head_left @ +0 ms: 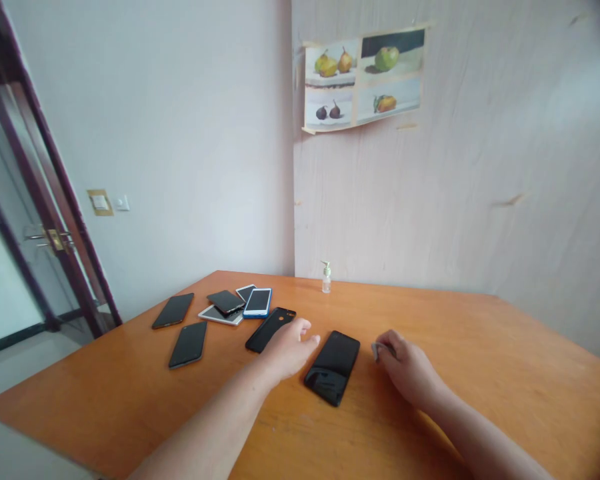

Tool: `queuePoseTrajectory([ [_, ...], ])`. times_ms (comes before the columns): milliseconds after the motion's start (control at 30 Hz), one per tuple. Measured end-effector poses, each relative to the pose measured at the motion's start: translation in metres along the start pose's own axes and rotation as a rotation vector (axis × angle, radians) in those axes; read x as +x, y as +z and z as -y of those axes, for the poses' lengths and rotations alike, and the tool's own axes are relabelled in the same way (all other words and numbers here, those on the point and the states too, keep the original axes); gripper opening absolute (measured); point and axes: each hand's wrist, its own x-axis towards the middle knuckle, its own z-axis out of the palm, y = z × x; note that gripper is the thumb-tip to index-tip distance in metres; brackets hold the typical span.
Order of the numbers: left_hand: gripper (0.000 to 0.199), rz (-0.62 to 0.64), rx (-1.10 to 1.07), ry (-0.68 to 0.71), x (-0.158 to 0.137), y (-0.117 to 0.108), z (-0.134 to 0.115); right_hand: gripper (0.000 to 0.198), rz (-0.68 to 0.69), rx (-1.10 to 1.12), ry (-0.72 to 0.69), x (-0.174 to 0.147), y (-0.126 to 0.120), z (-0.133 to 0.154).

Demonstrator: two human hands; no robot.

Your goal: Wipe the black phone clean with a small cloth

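Observation:
A black phone (333, 367) lies flat on the wooden table between my two hands, its glossy face reflecting light. My left hand (291, 347) is just left of it, thumb and fingers apart and nothing held. Partly under that hand in this view is a black phone case (269, 331) with a round hole; whether they touch I cannot tell. To the phone's right, my right hand (403, 363) is closed around a small grey cloth-like piece (375, 351), of which only an edge shows between the fingers.
Two dark phones (173, 311) (188, 345) lie on the left of the table (360, 440). Behind the case is a pile with a blue-edged phone (257, 303), a dark phone (225, 301) and white devices (223, 315). A clear pump bottle (327, 280) stands near the wall.

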Motion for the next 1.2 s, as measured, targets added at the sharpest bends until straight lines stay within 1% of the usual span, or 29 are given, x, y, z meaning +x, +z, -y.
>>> queuePoseTrajectory([
  [67,0.047,0.031,-0.040,0.016,-0.010,0.007,-0.007,0.016,-0.019,0.033,0.026,0.003,0.002,-0.005],
  [167,0.065,0.059,-0.060,0.053,-0.026,0.013,-0.016,0.018,-0.037,0.094,0.066,0.007,0.004,-0.010],
  [267,0.080,0.073,-0.023,0.110,-0.035,0.014,-0.021,0.018,-0.053,0.134,0.080,0.007,0.003,-0.011],
  [300,0.081,0.077,-0.011,0.130,-0.036,0.013,-0.021,0.018,-0.058,0.142,0.080,0.007,0.002,-0.010],
  [367,0.079,0.083,-0.006,0.154,-0.034,0.012,-0.019,0.018,-0.071,0.148,0.080,0.005,0.002,-0.009],
  [500,0.071,0.054,-0.008,0.155,-0.024,0.014,-0.008,0.019,-0.096,0.137,0.093,0.001,0.003,-0.007],
  [667,0.060,0.016,-0.004,0.152,-0.020,0.021,0.000,0.029,-0.122,0.112,0.137,-0.003,0.007,-0.005],
  [733,0.058,0.007,-0.009,0.154,-0.021,0.024,0.001,0.028,-0.079,0.099,0.144,-0.004,0.004,-0.005],
  [867,0.051,-0.021,-0.035,0.146,-0.021,0.027,0.003,0.025,0.065,0.092,0.160,-0.003,-0.007,-0.009],
  [967,0.042,-0.049,-0.057,0.151,-0.020,0.029,0.006,0.026,0.110,0.109,0.175,0.000,-0.010,-0.010],
  [1100,0.034,-0.093,-0.076,0.162,-0.019,0.031,0.008,0.019,0.035,0.179,0.159,-0.002,-0.001,-0.006],
  [1200,0.031,-0.110,-0.089,0.167,-0.019,0.033,0.008,0.016,0.002,0.295,0.179,-0.005,0.005,0.001],
])
